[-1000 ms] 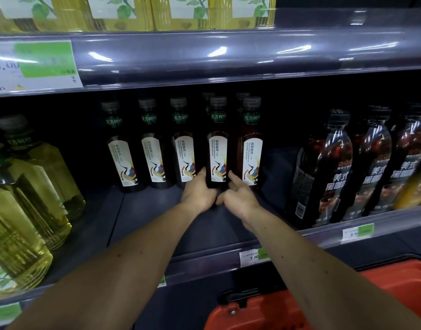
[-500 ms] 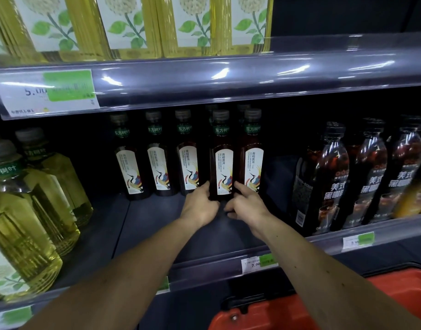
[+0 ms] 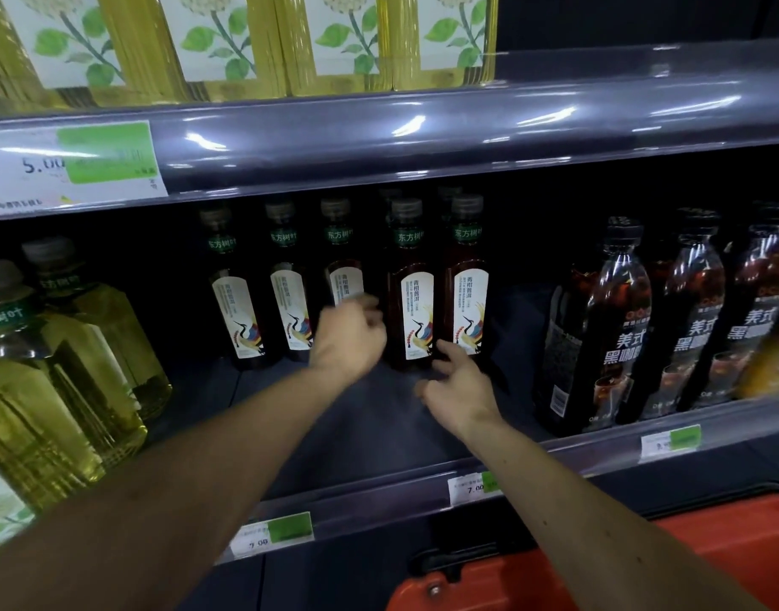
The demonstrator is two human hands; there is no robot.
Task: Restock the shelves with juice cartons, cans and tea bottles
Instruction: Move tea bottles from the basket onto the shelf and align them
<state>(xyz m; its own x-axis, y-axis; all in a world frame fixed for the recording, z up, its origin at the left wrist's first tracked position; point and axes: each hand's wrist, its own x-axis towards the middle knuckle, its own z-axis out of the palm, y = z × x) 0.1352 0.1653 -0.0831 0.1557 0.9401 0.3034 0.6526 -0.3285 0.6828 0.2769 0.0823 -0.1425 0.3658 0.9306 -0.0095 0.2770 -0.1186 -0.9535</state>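
Several dark tea bottles with white crane labels stand in a row on the middle shelf (image 3: 370,438). The two rightmost, tea bottle (image 3: 413,310) and tea bottle (image 3: 469,302), stand further forward than the rest. My left hand (image 3: 350,337) is blurred, its fingers loosely curled and holding nothing, in front of the third bottle (image 3: 345,280). My right hand (image 3: 460,385) hovers with spread fingers just below and in front of the two forward bottles, apart from them.
Large yellow-green tea bottles (image 3: 70,368) fill the shelf's left end and dark coffee bottles (image 3: 599,337) its right. Yellow cartons (image 3: 246,37) line the upper shelf. A red basket (image 3: 731,549) sits below at the right. Price tags (image 3: 473,487) hang on the shelf rail.
Both hands have let go of the forward tea bottle. My left hand moved left and up toward the third bottle; my right hand drew back and opened.
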